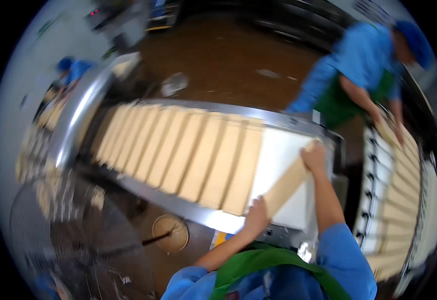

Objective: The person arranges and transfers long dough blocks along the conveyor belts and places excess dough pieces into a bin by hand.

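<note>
A long, flat beige strip that looks like dough (289,185) is held by its two ends, slanting over the white belt (278,152). My left hand (257,216) is closed on the near end. At the far end, my right hand (314,156) grips the strip near the metal edge of the conveyor. To the left, several similar beige strips (213,160) lie side by side across the belt with dark gaps between most of them. The strip's surface is slightly blurred, and my fingertips are partly hidden.
A co-worker in blue (358,60) handles a strip over a second conveyor (398,200) at the right. A shiny metal cylinder (76,110) stands at the belt's left end. A large fan (83,240) is at lower left, with another person (73,70) farther back.
</note>
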Motion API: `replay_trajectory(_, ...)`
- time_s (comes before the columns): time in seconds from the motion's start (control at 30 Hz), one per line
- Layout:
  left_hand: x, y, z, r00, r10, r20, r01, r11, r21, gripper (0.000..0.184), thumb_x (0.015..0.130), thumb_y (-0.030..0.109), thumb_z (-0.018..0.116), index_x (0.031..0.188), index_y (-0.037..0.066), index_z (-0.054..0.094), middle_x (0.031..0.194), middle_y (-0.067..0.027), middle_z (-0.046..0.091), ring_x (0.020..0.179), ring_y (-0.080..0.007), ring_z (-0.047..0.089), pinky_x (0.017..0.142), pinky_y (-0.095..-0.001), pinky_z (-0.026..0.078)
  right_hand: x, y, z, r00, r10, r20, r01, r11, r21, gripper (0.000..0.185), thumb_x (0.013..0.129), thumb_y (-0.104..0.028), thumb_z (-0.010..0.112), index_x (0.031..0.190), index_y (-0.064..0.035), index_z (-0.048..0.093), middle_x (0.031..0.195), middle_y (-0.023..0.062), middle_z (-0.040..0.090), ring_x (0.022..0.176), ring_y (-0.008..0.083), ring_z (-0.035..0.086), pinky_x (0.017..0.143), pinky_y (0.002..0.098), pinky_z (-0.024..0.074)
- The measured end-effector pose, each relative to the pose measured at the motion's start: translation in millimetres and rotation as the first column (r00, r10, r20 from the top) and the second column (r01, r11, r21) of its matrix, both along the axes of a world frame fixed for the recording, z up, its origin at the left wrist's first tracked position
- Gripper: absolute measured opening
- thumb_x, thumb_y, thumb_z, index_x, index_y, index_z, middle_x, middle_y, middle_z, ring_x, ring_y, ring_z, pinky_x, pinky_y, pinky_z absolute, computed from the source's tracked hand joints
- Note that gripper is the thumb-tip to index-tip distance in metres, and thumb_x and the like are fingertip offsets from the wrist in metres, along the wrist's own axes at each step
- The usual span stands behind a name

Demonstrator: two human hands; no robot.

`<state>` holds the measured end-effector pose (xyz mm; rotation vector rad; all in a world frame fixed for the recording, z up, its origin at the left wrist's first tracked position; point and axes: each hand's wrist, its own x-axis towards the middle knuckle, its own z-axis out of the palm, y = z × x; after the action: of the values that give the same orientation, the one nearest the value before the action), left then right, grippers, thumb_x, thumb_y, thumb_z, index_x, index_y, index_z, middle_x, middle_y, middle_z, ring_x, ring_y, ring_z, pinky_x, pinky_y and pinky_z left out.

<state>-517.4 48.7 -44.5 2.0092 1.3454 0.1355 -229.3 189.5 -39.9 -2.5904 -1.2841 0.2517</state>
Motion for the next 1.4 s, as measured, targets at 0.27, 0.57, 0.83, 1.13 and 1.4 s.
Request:
replay_trajectory(0.27,59.0,-7.1,21.6,0.996,0.084,-0.042,-0.087,0.994,-0.064,0.087,0.072,0.036,0.075,0.130,-0.001,0.023,0.117,-0.0320,0.037,0.085,-0.0478,0.057,0.073,-0.0505,0.052,36.6,-64.8,24.2,0.925,-0.272,-0.267,0.285,0.958,0.013,0.086,0.072,-0.046,0.066,0.132,0.0039,0.030,0.147,0.0302,0.013,0.123,0.0443,0.043,0.097,0.0473,0.0432)
replay_trajectory(0.57,150.4,-66.7,56.3,0.915,-0.289,0.281,0.180,0.917,0.356,0.078,0.064,0.009,0.076,0.132,0.007,0.038,0.126,-0.0259,0.033,0.110,-0.0459,0.044,0.092,-0.0453,0.044,132.2,-300.2,76.8,0.743,-0.532,-0.406,0.668,0.547,0.505,0.065,0.074,-0.031,0.066,0.121,0.0031,0.036,0.122,0.0274,0.039,0.112,0.0430,0.045,0.095,0.0472,0.0400)
replay_trajectory(0.83,237.2,-181.6,67.1,0.245,-0.913,0.326,0.346,0.397,0.850,0.055,0.072,0.013,0.070,0.124,0.021,0.055,0.120,-0.0186,0.042,0.094,-0.0319,0.057,0.073,-0.0367,0.053,179.9,-597.4,116.6,0.308,-0.749,-0.587,0.943,0.157,0.294,0.055,0.082,-0.033,0.057,0.116,0.0088,0.046,0.097,0.0247,0.063,0.081,0.0318,0.066,0.068,0.0393,0.0539)
replay_trajectory(1.13,268.6,-258.4,67.2,-0.560,-0.818,0.132,0.429,-0.150,0.891,0.039,0.077,0.016,0.064,0.115,0.014,0.061,0.107,-0.0088,0.048,0.076,-0.0173,0.064,0.065,-0.0274,0.053,218.3,-680.3,80.3,0.473,-0.872,-0.126,0.850,0.489,-0.195,0.057,0.089,-0.042,0.031,0.120,-0.0001,0.055,0.129,0.0232,0.052,0.127,0.0425,0.035,0.104,0.0529,0.0215)
replay_trajectory(1.4,289.7,-283.3,56.5,-0.471,-0.865,0.175,0.589,-0.161,0.792,0.042,0.075,0.016,0.067,0.116,0.014,0.059,0.105,-0.0071,0.049,0.073,-0.0153,0.063,0.060,-0.0257,0.054,247.8,-697.4,62.4,0.459,-0.886,-0.060,0.872,0.463,-0.158,0.052,0.089,-0.034,0.032,0.122,0.0008,0.052,0.149,0.0204,0.029,0.132,0.0400,0.031,0.106,0.0525,0.0223)
